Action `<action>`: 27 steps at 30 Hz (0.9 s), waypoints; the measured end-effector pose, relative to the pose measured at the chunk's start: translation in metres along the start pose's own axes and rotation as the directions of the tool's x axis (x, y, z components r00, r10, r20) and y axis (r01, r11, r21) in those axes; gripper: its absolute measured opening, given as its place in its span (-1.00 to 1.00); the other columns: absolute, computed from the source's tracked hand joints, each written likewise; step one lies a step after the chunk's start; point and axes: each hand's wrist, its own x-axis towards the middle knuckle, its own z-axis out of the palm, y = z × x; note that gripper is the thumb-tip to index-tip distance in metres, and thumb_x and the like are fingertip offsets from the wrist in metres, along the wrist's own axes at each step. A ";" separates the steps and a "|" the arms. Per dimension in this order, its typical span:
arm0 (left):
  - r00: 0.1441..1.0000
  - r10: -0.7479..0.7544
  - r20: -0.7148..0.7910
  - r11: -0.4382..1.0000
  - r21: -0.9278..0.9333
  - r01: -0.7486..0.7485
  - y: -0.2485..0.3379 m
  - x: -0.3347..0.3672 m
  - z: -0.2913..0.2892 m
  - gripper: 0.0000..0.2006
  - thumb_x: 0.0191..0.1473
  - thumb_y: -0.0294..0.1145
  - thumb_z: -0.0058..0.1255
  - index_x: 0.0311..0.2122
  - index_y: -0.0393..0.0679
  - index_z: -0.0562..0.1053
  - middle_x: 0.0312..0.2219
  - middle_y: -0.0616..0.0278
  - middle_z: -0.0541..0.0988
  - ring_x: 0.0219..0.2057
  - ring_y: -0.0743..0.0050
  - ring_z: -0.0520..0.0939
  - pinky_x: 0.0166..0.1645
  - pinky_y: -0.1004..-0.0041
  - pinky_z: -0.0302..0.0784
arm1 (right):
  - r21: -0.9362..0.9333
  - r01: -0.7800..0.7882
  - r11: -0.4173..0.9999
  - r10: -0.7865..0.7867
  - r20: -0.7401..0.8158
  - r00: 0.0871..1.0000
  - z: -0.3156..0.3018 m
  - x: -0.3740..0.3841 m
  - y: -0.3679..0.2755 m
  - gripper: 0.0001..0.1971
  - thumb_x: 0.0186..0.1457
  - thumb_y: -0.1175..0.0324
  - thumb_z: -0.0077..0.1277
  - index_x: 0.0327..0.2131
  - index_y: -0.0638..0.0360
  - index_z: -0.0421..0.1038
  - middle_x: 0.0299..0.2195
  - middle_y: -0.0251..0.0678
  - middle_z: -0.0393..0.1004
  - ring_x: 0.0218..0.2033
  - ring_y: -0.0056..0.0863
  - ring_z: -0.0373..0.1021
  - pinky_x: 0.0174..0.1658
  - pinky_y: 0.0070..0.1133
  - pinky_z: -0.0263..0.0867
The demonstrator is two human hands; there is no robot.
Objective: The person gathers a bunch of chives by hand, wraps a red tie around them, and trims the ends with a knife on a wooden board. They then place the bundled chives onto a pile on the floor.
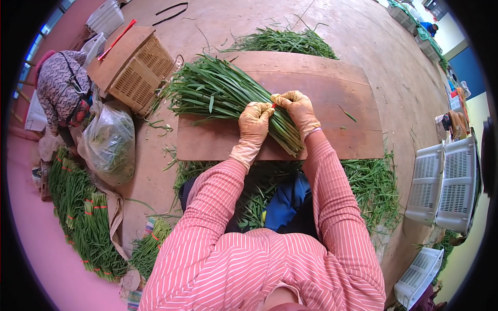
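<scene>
A thick bunch of long flat green leaves, which look like garlic chives (218,89), lies slantwise on a brown wooden board (332,85). Its leafy ends point to the far left, the pale stem ends to the near right. Both my hands wear yellowish gloves. My left hand (254,124) and my right hand (298,110) meet over the stems, fingers pinched on a small red tie (274,105). How far the tie goes round beneath the bunch is hidden.
Loose leaves (290,42) lie beyond the board, more under it. At left, a tan crate (140,75), a stuffed clear bag (111,145), a bending person (65,85) and tied green bundles (85,217). White crates (436,181) stand at right.
</scene>
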 end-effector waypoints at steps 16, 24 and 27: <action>0.951 -0.265 0.158 0.964 0.057 0.259 -0.003 0.027 -0.004 -0.88 -0.03 -0.41 0.13 -0.51 -0.22 0.50 -0.65 0.38 0.49 -0.69 0.72 0.41 -0.60 0.62 0.32 | -0.727 0.622 0.291 -0.710 0.272 0.650 0.011 -0.046 -0.001 -0.93 -0.17 0.36 0.04 -0.54 0.09 0.43 -0.53 -0.24 0.40 -0.42 -0.24 0.33 -0.29 -0.36 0.24; 0.919 -0.092 0.383 0.938 0.343 -0.049 0.003 0.035 -0.005 -0.83 -0.10 -0.28 0.11 -0.38 -0.09 0.52 -0.40 0.16 0.54 -0.32 0.19 0.55 -0.21 0.35 0.45 | -0.714 0.629 0.309 -0.609 0.359 0.707 0.010 -0.067 -0.012 -0.90 -0.12 0.32 0.04 -0.49 0.10 0.44 -0.46 -0.24 0.45 -0.40 -0.22 0.38 -0.27 -0.37 0.30; 0.913 -0.051 0.405 0.962 0.265 -0.064 0.004 0.034 -0.006 -0.71 -0.12 -0.46 0.14 -0.20 -0.21 0.48 -0.33 0.08 0.54 -0.31 0.28 0.56 -0.18 0.43 0.46 | -0.567 0.420 0.709 -0.470 0.065 0.880 -0.010 -0.062 -0.017 -0.84 -0.04 0.29 0.03 -0.43 0.13 0.53 -0.42 -0.24 0.51 -0.34 -0.31 0.42 -0.21 -0.47 0.32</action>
